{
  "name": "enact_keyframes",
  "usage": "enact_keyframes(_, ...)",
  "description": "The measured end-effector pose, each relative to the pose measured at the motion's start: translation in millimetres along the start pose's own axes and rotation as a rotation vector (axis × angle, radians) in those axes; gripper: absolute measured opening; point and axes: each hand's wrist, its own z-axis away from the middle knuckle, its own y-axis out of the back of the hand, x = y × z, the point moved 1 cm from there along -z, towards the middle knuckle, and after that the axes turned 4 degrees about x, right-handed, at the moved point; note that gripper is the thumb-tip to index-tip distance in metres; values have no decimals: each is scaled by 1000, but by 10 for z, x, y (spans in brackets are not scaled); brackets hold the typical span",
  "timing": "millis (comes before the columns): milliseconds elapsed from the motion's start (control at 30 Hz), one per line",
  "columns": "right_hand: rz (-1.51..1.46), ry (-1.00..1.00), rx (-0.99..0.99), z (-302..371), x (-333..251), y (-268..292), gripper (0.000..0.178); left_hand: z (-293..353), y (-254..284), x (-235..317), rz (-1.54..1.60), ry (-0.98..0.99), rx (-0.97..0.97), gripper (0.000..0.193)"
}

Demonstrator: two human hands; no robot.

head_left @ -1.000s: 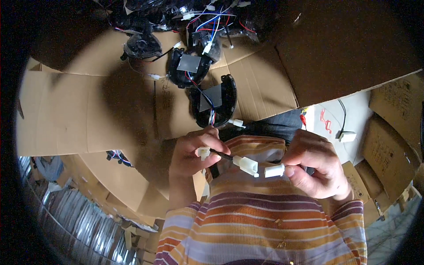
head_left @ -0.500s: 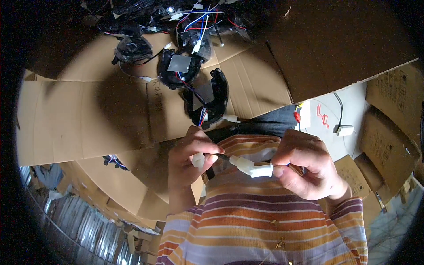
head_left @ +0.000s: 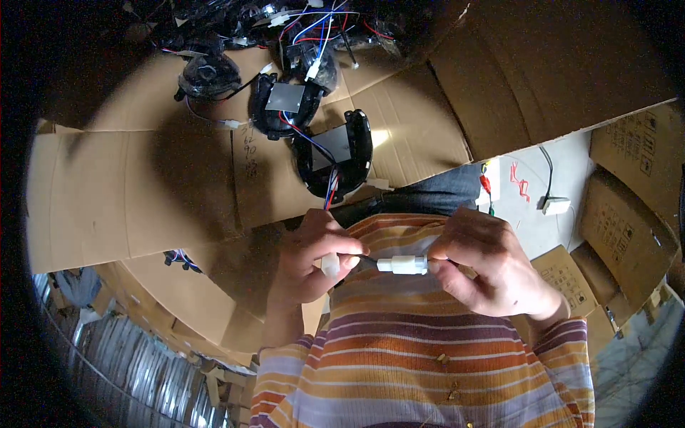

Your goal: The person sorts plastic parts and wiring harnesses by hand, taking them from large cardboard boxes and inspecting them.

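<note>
In front of my striped shirt, a white plastic wire connector [head_left: 403, 265] lies level between my hands, its parts in one line. My right hand [head_left: 481, 267] pinches the connector's right end between thumb and fingertips. My left hand [head_left: 312, 257] is closed on the black cable [head_left: 367, 261] that runs into the other end. A second white connector [head_left: 330, 266] sticks out beside my left thumb. Red, blue and white wires [head_left: 331, 192] run from my left hand up to a black curved lamp housing [head_left: 360, 153] with a grey plate. Fingers hide the wires at my right hand.
Another black housing [head_left: 314, 118] and a clear-fronted lamp [head_left: 208, 75] lie on the cardboard sheet [head_left: 171, 214]. A tangle of wired lamps [head_left: 250, 21] is piled at the far side. Cardboard boxes [head_left: 621, 228] and a white power block [head_left: 556, 207] are on the right.
The connector parts have gone from angled to straight, and their joined length looks shorter. My right hand has shifted slightly left. The nearest lamp housing appears slightly turned.
</note>
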Motion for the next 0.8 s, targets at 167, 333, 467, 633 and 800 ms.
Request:
enact_keyframes(167,-62,-66,92,63,56,147,5,63,77,106,-302,307,-73,26)
enact_keyframes(333,-38,-78,148,65,145,131,5,-451,102,-248,-658,74,-283,31)
enact_keyframes(467,-45,-142,85,62,93,183,4,-587,-14,-591,-935,-145,-371,29)
enact_keyframes(633,-43,-134,102,67,174,234,5,-767,-212,-1023,-971,-255,-259,20)
enact_keyframes(800,-64,-159,127,76,201,258,6,-1057,-381,-1193,-1110,-191,-268,12)
